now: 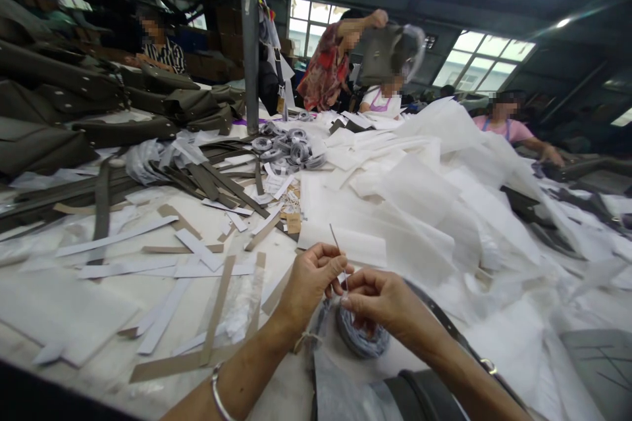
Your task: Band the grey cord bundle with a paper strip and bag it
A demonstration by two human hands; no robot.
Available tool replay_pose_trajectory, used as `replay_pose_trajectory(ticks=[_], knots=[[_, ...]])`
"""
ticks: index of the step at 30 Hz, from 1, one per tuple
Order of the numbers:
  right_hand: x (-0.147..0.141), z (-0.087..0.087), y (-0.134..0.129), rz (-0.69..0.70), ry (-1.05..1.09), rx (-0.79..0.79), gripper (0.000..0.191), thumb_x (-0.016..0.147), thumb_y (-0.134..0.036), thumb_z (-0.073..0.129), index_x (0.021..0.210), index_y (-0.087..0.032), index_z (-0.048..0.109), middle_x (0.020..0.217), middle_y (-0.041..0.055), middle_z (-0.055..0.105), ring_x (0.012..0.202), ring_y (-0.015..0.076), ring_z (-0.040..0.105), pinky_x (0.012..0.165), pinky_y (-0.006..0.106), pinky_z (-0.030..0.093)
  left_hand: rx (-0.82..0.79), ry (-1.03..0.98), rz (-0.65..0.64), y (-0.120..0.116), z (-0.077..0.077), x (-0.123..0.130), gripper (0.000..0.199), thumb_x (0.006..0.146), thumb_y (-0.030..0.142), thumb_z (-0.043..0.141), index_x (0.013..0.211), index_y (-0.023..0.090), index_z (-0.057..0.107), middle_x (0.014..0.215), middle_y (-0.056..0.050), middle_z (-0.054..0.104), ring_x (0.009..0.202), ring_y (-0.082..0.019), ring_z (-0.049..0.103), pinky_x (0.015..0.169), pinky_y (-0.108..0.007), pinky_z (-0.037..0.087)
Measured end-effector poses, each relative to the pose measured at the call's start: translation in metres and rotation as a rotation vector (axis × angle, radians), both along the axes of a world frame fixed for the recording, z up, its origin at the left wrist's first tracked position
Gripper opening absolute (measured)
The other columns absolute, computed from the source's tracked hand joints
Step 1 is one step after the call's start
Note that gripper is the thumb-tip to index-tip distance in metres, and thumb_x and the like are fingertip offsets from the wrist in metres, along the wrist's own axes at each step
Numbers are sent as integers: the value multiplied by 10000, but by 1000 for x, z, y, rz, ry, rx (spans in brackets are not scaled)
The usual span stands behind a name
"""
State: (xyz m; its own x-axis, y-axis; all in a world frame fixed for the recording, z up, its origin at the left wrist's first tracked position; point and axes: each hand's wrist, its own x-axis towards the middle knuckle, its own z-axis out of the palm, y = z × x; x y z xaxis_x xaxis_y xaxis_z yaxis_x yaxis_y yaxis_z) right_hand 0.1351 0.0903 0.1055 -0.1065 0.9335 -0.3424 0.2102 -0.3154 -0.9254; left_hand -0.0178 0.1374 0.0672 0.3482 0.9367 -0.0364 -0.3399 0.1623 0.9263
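A thin grey strip (335,237) sticks up between my hands, too fine to tell whether it is wire or plastic. My left hand (316,276) pinches it between thumb and fingers. My right hand (380,299) has its thumb and fingers closed at the strip's lower part, close to my left fingertips. Just below my right fingers lies a coiled strap in grey, clear-looking plastic (368,341), partly covered by that hand. A dark olive bag (419,395) with a strap and metal buckle (488,366) lies nearest me, partly under my right forearm.
White sheets (419,191) heap up on the right. Paper and brown strips (212,309) litter the left of the table, with dark straps (212,177) beyond. Several wrapped coils (296,148) lie farther back. Olive bags (59,99) are piled left; a post (250,46) rises behind. Co-workers (323,69) are across the table.
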Motion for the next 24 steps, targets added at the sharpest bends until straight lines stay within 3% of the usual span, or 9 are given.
replay_pose_trajectory(ticks=[15, 24], knots=[[4, -9, -2, -33, 100, -43, 292, 624, -374, 822, 770, -162, 684, 554, -21, 643, 482, 151, 617, 408, 210, 484, 3, 87, -32, 2, 2, -3, 415, 770, 467, 744, 994, 134, 638, 841, -89, 748, 636, -155, 665, 574, -230, 412], [10, -23, -1, -12, 107, -5, 345, 622, -415, 830, 712, -174, 600, 504, -43, 606, 413, 125, 569, 384, 197, 440, -14, 56, -86, 2, 1, -3, 533, 686, 542, 790, 990, 121, 673, 814, -93, 739, 681, -178, 650, 634, -262, 444]])
